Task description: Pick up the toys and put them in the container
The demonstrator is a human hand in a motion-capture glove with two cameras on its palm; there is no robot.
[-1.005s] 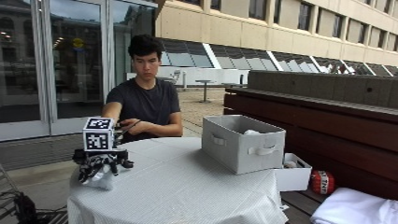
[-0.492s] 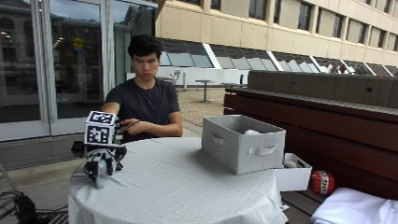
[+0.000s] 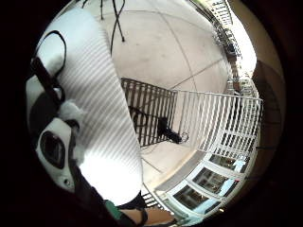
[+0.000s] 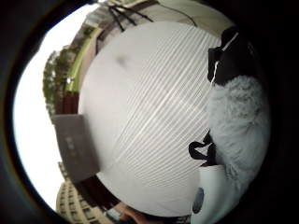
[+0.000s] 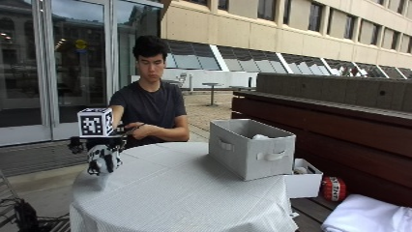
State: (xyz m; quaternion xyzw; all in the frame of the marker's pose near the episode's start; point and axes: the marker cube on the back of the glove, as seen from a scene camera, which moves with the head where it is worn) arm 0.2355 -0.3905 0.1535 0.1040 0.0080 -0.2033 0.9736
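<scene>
Up since a second ago: my gloved right hand [image 5: 96, 144] was higher than before, off the tablecloth, with the plush toy [image 5: 104, 160] in it. It was over the near-left edge of the table [image 5: 174, 193].

Hand state: the fingers looked curled round the toy's upper part, and the toy hung below them. In the thumb side palm view the grey-white fur [image 4: 238, 126] sat right against the palm. In the little finger side view only a tuft of it [image 3: 71, 111] showed.

Handling, my judgement:
- Soft, light and fuzzy, so it would squash under the fingers rather than slip.
- Not fragile, so dropping it in would do no harm.
- The best hold was round the body, where I already had it. A limb or loose end would let it swing.

Orientation: the long axis ran roughly up and down, hanging from the hand toward the cloth. I couldn't tell which end was the head.

To the right of the hand, my bare left hand [image 5: 137, 128] rested across my body, holding nothing and near the table's far edge.

Further right, well apart from the toy, stood the grey fabric container [image 5: 251, 153]. It was upright with its top open and a handle facing the camera. Something white [image 5: 259, 137] already showed inside, and I couldn't tell what it was.

Judged next: carry the toy across the table to the right, get it over the rim, then release.
</scene>
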